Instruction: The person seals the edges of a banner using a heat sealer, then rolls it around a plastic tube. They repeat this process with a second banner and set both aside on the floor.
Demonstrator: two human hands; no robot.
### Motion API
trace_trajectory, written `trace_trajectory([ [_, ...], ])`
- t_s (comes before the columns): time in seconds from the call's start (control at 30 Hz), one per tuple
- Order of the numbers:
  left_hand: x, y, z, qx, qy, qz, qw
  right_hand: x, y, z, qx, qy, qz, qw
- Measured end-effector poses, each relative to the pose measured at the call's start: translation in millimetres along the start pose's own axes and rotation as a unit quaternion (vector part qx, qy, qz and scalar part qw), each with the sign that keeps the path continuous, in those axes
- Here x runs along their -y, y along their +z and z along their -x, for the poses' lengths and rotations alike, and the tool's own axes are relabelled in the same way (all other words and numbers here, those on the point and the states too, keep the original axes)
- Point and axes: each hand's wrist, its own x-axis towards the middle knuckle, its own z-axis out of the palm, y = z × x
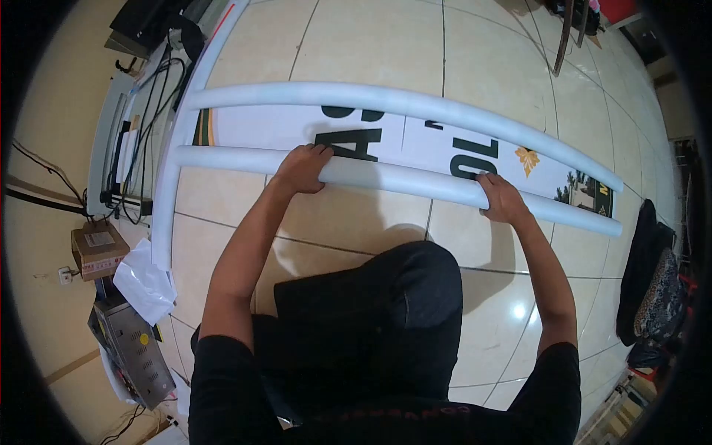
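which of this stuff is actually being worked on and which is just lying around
In hand: near roll, gripped by left hand and right hand; printed banner; far roll.

Lying about: cardboard box, metal box, white bag, cables, dark clothes.

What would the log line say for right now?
left hand: on near roll | right hand: on near roll | banner: flat on floor
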Motion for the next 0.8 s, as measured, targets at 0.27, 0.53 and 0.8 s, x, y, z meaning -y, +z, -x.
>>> trace_trajectory([
  [0.27, 0.4, 31.7, 65.3, -0.041, 0.091, 0.082, 0.992, 3.3, 21.9, 45.8, 0.079, -0.052, -0.104, 0.990],
  [0.53, -61.8, 29.3, -4.1, -0.035, 0.059, 0.001, 0.998, 59.6, 16.2, -12.2, 0.006, -0.034, -0.027, 0.999],
  [0.8, -121.2, 37.7, 75.5, 0.033, 0.011, 0.047, 0.998, 103.3, 41.4, 49.9, -0.025, -0.134, -0.062, 0.989],
])
